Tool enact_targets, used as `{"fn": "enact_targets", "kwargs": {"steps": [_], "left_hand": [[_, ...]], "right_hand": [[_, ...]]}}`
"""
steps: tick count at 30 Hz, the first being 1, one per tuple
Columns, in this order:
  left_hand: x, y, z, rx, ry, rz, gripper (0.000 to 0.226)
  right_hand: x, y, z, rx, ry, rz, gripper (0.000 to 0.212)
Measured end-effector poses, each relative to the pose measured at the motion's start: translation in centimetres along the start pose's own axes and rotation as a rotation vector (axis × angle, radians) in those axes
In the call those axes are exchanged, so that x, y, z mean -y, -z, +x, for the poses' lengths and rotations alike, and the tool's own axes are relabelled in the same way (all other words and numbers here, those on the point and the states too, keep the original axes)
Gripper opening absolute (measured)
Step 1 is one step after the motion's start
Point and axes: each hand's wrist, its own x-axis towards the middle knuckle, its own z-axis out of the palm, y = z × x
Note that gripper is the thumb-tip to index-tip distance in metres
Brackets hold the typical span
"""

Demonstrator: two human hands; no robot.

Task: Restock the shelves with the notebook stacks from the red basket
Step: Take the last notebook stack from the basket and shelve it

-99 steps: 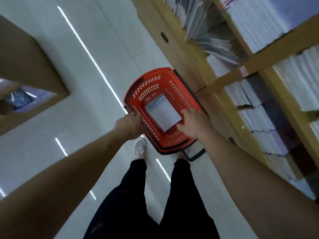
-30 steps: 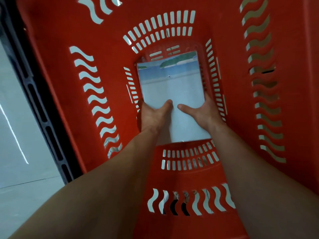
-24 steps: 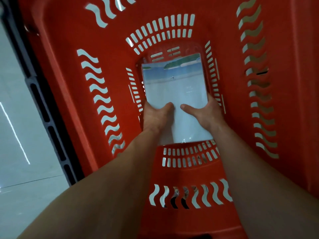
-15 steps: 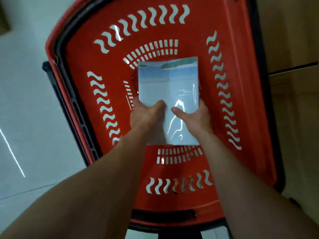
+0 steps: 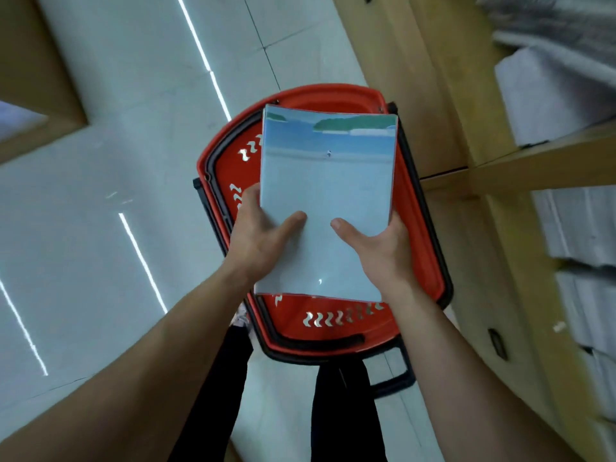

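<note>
- Nearest the camera: two bare forearms reach forward above black-trousered legs (image 5: 346, 411).
- Left hand (image 5: 258, 238) and right hand (image 5: 380, 248): each clasps a long edge of the notebook stack (image 5: 325, 201), thumbs pressed flat on the pale blue cover, fingers curled beneath.
- Notebook stack: held level above the red basket (image 5: 416, 228), clear of its rim.
- Red basket: on the pale tiled floor (image 5: 100, 211).
- Far right: wooden shelves (image 5: 550, 161) bearing white stacks.
</note>
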Motion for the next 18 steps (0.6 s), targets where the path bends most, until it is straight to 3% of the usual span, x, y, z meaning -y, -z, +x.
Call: {"fn": "enact_targets", "kwargs": {"steps": [9,14,18], "left_hand": [[-6.8,6.2,-11.4,0.083,-0.127,0.02,0.074],[-11.3,9.0,-17.9,0.167,-0.213,0.08,0.074],[-14.7,10.8,-22.6,0.313,-0.336,0.162,0.07]], "right_hand": [[8.3,2.0,-14.2,-0.172,-0.021,0.079,0.043],[12.4,3.3,-23.4,-0.33,-0.053,0.084,0.046],[14.7,4.2,-30.2,-0.487,-0.093,0.093,0.062]]}}
